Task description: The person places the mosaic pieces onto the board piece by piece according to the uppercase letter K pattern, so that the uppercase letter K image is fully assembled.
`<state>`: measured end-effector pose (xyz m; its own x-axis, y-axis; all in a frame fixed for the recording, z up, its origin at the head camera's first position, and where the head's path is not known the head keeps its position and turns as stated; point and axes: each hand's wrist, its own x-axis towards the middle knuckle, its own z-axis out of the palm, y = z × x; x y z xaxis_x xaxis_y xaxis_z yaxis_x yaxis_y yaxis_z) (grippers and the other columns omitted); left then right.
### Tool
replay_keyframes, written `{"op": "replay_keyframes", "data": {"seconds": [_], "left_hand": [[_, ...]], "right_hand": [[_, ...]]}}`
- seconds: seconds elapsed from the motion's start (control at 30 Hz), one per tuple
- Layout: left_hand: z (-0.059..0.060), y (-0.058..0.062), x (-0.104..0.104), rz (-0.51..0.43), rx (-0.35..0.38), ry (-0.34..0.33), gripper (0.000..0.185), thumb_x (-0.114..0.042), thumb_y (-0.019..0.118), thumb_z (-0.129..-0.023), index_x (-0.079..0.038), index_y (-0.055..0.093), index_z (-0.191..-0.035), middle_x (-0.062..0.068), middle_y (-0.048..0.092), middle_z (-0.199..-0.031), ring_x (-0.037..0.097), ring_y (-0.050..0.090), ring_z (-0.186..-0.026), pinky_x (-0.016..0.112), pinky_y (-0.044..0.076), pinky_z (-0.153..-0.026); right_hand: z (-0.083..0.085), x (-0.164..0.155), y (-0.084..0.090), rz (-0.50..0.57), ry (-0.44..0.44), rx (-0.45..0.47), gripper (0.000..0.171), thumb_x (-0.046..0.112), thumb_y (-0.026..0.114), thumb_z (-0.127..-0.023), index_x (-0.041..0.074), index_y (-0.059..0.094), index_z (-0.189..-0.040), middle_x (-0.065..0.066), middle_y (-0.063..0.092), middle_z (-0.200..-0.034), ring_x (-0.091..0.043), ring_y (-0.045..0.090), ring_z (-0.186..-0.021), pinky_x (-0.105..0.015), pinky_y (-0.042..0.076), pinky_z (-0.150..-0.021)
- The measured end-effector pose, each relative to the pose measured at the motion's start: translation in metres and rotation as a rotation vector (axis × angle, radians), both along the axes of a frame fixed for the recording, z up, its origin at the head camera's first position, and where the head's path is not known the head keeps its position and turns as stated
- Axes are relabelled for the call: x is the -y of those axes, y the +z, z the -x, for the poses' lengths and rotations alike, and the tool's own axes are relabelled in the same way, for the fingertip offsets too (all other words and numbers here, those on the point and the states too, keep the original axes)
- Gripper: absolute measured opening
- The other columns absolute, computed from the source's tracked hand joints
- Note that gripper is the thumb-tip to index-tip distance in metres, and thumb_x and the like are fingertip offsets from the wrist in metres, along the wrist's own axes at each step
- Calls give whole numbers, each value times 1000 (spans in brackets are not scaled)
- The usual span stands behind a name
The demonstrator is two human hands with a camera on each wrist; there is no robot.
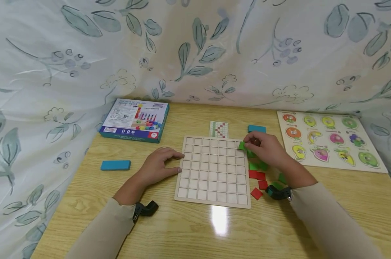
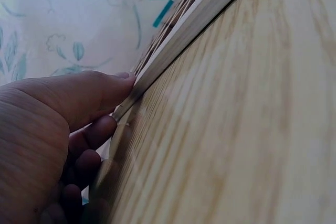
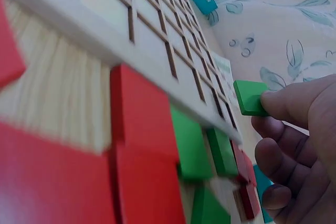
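In the head view my right hand (image 1: 263,146) pinches a green square tile (image 1: 242,145) over the upper right corner of the wooden grid board (image 1: 213,203). The right wrist view shows this green tile (image 3: 249,98) between thumb and finger, raised clear of the board. My left hand (image 1: 159,164) rests at the board's left edge, thumb and forefinger spread apart and touching it. In the left wrist view the thumb of the left hand (image 2: 47,108) lies against the board's side (image 2: 184,30). Red tiles (image 1: 256,193) and green tiles (image 1: 253,166) lie right of the board.
A small pattern card (image 1: 219,129) lies behind the board. Blue blocks stand left (image 1: 116,165) and back right (image 1: 257,128). A colourful box (image 1: 133,120) sits at the back left, a fruit puzzle board (image 1: 331,138) at the right. A patterned curtain (image 1: 195,50) hangs behind the table.
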<state>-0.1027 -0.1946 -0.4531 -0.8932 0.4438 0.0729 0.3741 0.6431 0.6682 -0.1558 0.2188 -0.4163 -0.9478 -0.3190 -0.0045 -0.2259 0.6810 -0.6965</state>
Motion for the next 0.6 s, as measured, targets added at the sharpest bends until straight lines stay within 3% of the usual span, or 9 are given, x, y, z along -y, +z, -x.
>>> {"op": "replay_keyframes", "data": {"seconds": [0.23,0.6], "left_hand": [[0,1,0,-4,-14,-7,43,-28,87,-91,-21,76,-132,2,70,-133,26,62,-126,52,47,-106],[0,-1,0,0,-19,-6,43,-28,87,-91,-22,76,-132,1,69,-134,26,61,-128,52,47,-108]], "right_hand": [[10,24,-2,36,32,34,9,14,69,-106,8,73,-113,-8,69,-99,-25,59,-84,-33,52,-68],[21,67,1,97,81,110,6,15,68,-106,12,72,-109,-6,70,-105,-26,64,-89,-39,53,-73]]}}
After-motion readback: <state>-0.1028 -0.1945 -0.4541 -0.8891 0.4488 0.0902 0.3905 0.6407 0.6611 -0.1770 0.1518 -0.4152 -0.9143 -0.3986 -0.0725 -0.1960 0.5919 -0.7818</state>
